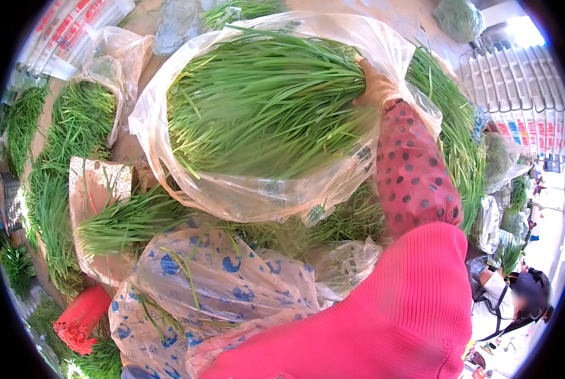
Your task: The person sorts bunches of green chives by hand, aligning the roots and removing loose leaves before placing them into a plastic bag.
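Observation:
A big heap of long, flat green leaves that look like garlic chives (pixel 263 101) fills a clear plastic bag (pixel 251 196), its mouth spread wide. My right hand (pixel 378 87) reaches in at the heap's right end, thumb and fingers closed round the leaf tips; the leaves partly cover the fingers. A red polka-dot sleeve cover (pixel 415 164) runs from that wrist to a pink ribbed sleeve (pixel 415 284). My left hand is out of view. Below the bag, a smaller bunch of chives (pixel 128 221) lies on a floral-patterned board (pixel 83 221).
Clear plastic with blue prints (pixel 232 278) covers my lap. A red bundle of ties (pixel 83 319) lies at lower left. More chives lie in piles at left (pixel 74 132) and right (pixel 446 107). White crates (pixel 522 95) stand at far right, above a person (pixel 503 303).

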Available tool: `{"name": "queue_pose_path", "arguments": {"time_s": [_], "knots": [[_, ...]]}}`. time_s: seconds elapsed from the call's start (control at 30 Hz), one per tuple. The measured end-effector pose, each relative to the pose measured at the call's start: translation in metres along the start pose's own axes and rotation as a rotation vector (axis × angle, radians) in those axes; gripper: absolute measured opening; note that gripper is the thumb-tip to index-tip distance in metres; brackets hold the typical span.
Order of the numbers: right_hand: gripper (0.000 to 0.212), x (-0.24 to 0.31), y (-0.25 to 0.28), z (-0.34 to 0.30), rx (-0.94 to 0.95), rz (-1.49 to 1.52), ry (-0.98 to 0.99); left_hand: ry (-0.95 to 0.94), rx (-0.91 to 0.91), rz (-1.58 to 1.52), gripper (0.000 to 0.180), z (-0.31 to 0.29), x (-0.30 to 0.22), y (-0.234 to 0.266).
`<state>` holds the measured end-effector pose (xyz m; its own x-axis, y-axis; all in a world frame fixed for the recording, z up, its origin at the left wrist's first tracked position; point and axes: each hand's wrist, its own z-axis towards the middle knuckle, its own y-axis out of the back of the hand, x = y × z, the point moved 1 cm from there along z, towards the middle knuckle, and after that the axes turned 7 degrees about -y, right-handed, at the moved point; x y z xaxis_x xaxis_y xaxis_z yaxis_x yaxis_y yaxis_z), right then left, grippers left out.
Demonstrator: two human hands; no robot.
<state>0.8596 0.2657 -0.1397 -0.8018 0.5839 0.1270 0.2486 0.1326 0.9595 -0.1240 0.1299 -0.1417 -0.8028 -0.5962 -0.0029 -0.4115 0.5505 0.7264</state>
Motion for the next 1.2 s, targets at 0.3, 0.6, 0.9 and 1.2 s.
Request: {"name": "queue_pose_path", "arguments": {"time_s": [0.3, 0.6, 0.9, 1.2], "knots": [[0.091, 0.035, 0.011, -0.020, 0.046, -0.128, -0.016, 0.003, -0.005, -0.029, 0.036, -0.001, 0.014, -0.009], [0.071, 0.065, 0.092, -0.044, 0.110, -0.258, 0.035, -0.059, 0.006, -0.019, 0.037, 0.014, 0.029, 0.005], [0.054, 0.121, 0.121, -0.119, 0.104, -0.549, 0.169, -0.775, -0.323, -0.157, 0.047, -0.037, -0.145, 0.066], [0.049, 0.121, 0.009, -0.221, 0.035, -0.076, -0.197, -0.977, 1.163, -0.805, 0.077, -0.177, -0.440, -0.131]]}}
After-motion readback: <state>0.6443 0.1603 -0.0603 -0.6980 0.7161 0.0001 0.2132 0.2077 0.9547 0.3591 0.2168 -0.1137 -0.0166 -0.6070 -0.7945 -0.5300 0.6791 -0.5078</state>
